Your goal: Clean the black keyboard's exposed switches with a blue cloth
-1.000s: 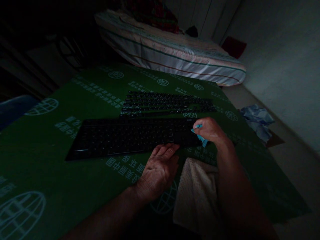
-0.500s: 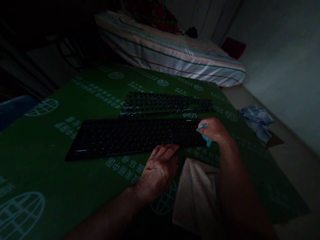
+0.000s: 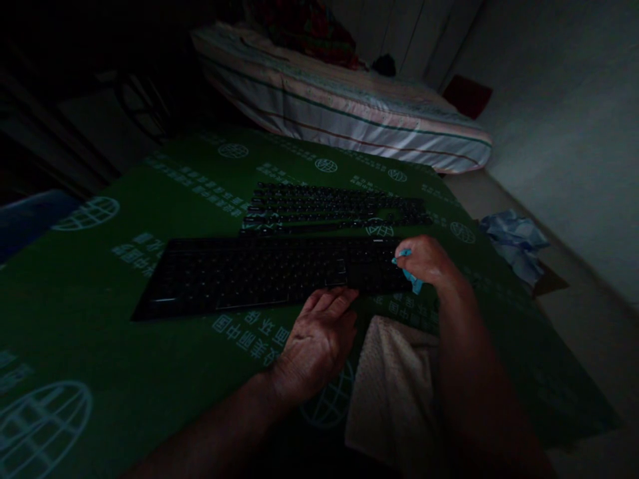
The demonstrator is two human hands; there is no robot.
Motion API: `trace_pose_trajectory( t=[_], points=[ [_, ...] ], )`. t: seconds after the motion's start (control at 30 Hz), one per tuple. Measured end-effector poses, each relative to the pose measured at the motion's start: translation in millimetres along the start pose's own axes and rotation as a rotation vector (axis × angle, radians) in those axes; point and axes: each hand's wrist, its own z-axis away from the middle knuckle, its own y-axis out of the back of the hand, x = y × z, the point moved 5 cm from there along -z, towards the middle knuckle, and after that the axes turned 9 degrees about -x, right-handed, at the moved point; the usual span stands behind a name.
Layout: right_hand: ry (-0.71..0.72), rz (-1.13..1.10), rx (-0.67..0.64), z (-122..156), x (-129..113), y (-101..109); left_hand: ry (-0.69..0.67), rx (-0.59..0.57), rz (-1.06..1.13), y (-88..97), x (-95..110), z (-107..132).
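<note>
A black keyboard (image 3: 259, 273) lies across a green printed table cover (image 3: 100, 279). My right hand (image 3: 426, 261) is closed round a small light-blue cloth (image 3: 410, 275) and presses it on the keyboard's right end. My left hand (image 3: 317, 339) rests flat with fingers stretched out, their tips touching the keyboard's near edge. Behind the keyboard lie rows of loose black keycaps (image 3: 334, 206). A beige towel (image 3: 394, 386) lies under my right forearm.
A striped mattress (image 3: 349, 110) lies on the floor beyond the table. Crumpled pale-blue paper (image 3: 516, 239) sits on the floor at the right, near the wall. A blue object (image 3: 24, 216) shows at the left edge. The room is very dark.
My right hand with the cloth has slid slightly right along the keyboard's right end. My left hand has stayed put.
</note>
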Motion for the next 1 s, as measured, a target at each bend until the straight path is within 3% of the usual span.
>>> trace_pose_trajectory(
  t=[0.2,0.43,0.6,0.77,1.0],
  points=[
    [0.066,-0.067,-0.045,1.3,-13.8,-4.0,0.008,-0.002,0.0,-0.6,-0.4,0.2],
    [-0.039,0.005,-0.009,0.8,-5.4,-0.3,-0.004,0.008,-0.01,-0.3,0.4,-0.4],
    [0.043,0.046,-0.008,0.3,-15.3,-3.0,0.009,-0.004,0.001,-0.8,-0.6,-0.2],
    [-0.03,0.042,-0.008,0.7,-10.4,-2.1,-0.004,0.011,-0.006,-1.4,-0.2,0.7],
    [0.019,0.043,-0.032,0.7,-15.6,-4.2,-0.003,0.024,-0.028,-0.2,-0.1,0.2]
  ],
)
